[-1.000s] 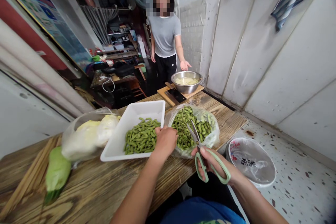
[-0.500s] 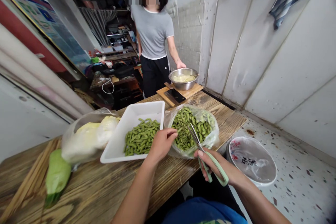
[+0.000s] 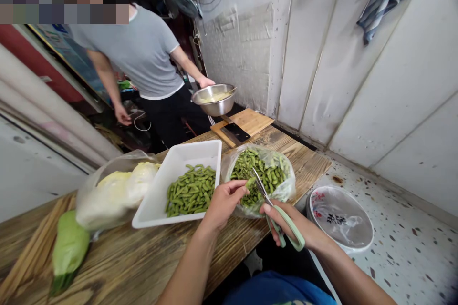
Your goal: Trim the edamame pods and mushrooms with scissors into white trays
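Between the thumb and fingers of my left hand (image 3: 224,201) is a green edamame pod (image 3: 251,182), pinched at one end. My right hand (image 3: 286,221) grips green-handled scissors (image 3: 263,189), whose blades are close to the pod's far end; whether they touch it I cannot tell. Both hands are over the near side of a clear plastic bag (image 3: 289,186) full of edamame pods (image 3: 275,175). Left of the bag stands a white plastic tray (image 3: 147,209) with a heap of loose pods (image 3: 191,190) in it.
A bagged cabbage (image 3: 119,190), a green squash (image 3: 70,248) and wooden sticks (image 3: 36,252) lie on the table's left. Behind are a cutting board (image 3: 255,123) and cleaver (image 3: 236,131). A co-worker (image 3: 143,52) holds a steel bowl (image 3: 214,105). A lined bin (image 3: 339,219) stands at right.
My left hand has taken a pod and holds it up by the scissor blades. The co-worker has moved left and nearer, lifting the steel bowl off the cutting board.
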`<state>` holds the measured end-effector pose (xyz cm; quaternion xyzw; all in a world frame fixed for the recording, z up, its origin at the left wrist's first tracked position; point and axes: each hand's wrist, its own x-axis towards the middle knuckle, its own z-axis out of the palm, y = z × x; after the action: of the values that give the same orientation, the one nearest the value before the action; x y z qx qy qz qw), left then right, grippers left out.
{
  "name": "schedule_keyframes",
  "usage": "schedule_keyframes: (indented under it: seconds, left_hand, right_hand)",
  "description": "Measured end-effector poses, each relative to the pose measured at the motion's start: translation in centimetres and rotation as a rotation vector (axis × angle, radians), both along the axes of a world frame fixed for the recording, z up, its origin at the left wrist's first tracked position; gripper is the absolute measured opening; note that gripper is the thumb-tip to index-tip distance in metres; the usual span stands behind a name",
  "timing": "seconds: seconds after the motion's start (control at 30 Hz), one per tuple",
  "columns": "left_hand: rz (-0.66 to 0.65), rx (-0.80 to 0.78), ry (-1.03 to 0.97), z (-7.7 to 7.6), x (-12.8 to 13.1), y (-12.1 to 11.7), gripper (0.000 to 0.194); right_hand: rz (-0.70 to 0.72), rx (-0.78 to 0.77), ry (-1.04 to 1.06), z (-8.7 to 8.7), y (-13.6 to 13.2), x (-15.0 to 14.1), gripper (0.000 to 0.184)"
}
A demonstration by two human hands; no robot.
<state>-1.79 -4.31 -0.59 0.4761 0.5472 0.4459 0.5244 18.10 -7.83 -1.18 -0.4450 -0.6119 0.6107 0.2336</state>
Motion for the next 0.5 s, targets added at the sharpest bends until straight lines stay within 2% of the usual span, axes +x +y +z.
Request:
schedule_keyframes:
  seconds: [0.27, 0.5]
  left_hand:
    - [-0.053, 0.035, 0.015, -0.1, 1.4, -0.2, 0.036]
    - [-0.079, 0.111, 0.151, 0.5, 1.7, -0.3, 0.032]
  right_hand:
    - [-0.015, 0.028, -0.046, -0.4, 0.1, -0.1, 0.066]
    - [-0.004, 0.089, -0.085, 0.5, 0.0, 0.6, 0.058]
